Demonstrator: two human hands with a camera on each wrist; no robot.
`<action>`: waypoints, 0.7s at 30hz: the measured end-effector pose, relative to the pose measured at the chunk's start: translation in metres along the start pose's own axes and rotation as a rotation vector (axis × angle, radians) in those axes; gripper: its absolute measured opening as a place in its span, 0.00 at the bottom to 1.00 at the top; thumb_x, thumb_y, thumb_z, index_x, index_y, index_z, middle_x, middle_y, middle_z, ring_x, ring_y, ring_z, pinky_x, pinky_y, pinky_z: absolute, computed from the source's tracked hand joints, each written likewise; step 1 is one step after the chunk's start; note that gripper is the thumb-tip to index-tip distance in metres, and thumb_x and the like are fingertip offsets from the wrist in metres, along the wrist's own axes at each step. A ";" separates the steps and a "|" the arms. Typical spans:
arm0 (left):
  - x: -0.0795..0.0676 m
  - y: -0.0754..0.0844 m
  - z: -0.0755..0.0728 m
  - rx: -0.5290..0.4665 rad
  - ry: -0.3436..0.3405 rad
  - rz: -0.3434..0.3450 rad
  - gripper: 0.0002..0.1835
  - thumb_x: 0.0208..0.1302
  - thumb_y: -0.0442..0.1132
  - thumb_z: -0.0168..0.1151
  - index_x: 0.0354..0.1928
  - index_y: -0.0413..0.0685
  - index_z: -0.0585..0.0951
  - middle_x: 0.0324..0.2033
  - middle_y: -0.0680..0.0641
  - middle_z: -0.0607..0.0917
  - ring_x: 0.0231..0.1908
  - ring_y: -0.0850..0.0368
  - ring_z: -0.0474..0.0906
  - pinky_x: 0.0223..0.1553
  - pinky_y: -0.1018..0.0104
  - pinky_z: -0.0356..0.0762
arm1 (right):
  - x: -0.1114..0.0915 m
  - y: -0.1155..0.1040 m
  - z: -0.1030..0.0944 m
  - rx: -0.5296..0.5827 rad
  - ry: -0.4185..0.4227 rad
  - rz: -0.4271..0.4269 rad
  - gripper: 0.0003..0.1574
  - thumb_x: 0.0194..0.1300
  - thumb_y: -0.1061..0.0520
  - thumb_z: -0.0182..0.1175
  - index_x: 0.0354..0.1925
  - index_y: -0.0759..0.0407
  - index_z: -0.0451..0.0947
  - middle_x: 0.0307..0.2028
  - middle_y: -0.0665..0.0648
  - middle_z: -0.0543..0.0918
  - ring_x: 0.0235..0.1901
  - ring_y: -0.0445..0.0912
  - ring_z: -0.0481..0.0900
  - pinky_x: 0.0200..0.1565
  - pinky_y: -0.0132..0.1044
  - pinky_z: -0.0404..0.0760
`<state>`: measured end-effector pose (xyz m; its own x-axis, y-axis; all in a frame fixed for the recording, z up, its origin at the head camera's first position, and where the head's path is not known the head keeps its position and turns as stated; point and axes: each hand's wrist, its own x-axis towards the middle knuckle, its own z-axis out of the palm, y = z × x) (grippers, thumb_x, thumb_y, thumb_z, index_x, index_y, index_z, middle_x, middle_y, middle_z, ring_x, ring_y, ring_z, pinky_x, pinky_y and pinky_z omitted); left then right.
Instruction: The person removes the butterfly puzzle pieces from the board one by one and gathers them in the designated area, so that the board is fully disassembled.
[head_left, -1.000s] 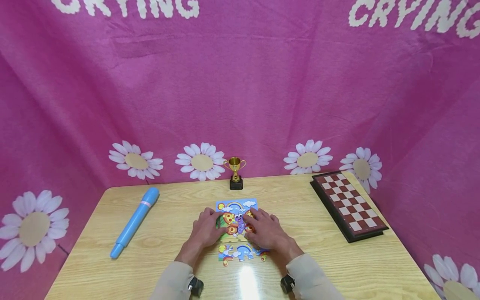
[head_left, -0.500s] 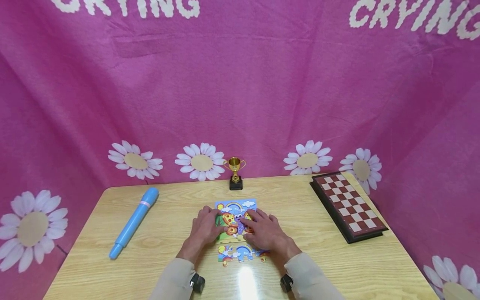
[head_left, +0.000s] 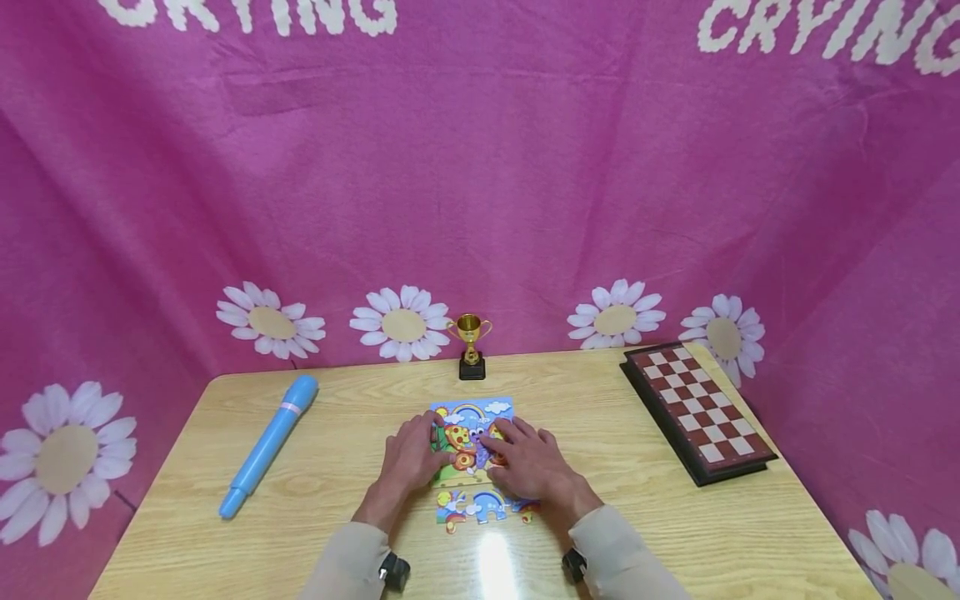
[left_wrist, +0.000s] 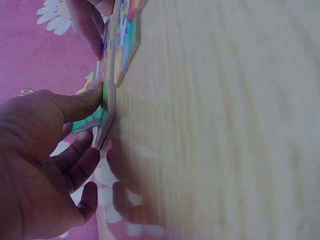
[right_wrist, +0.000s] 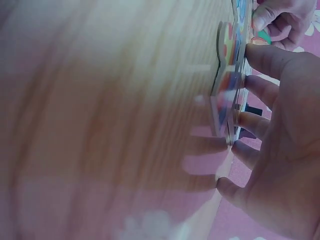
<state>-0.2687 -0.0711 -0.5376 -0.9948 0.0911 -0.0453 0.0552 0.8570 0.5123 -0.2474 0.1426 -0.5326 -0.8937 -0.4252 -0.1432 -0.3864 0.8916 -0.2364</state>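
A picture puzzle (head_left: pixel 470 411) with a purple butterfly, rainbow and clouds lies at the middle of the table. My left hand (head_left: pixel 408 454) is over its left side. In the left wrist view the thumb and fingers pinch a green-edged puzzle piece (left_wrist: pixel 86 124), tilted up from the puzzle; the fingers hide part of it. My right hand (head_left: pixel 532 463) rests on the right side with fingers spread, its fingertips touching the puzzle and, at the outer edge, the tabletop. In front lie several loose puzzle pieces (head_left: pixel 489 506), the rightmost partly under the right hand.
A small gold trophy (head_left: pixel 471 337) stands behind the puzzle. To the left lies a long blue marker-shaped object (head_left: pixel 270 446). At the right is a folded checkered board (head_left: pixel 697 408) in a dark case. A pink curtain (head_left: pixel 480 192) with daisies surrounds the wooden table (head_left: pixel 330 500).
My left fingers have shifted slightly at the puzzle's left edge. The right fingers have moved a little on the puzzle, the index finger inward. The loose pieces have stayed in place.
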 end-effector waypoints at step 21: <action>-0.011 -0.010 -0.005 -0.201 0.101 0.072 0.06 0.63 0.39 0.62 0.34 0.56 0.74 0.26 0.56 0.77 0.29 0.61 0.71 0.45 0.54 0.64 | 0.001 0.002 0.002 -0.006 0.002 0.004 0.35 0.68 0.36 0.50 0.71 0.39 0.62 0.74 0.53 0.57 0.74 0.57 0.50 0.66 0.62 0.57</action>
<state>-0.2588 -0.0835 -0.5381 -0.9931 0.0883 0.0778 0.1177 0.7308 0.6724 -0.2487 0.1436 -0.5355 -0.8955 -0.4217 -0.1424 -0.3845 0.8941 -0.2298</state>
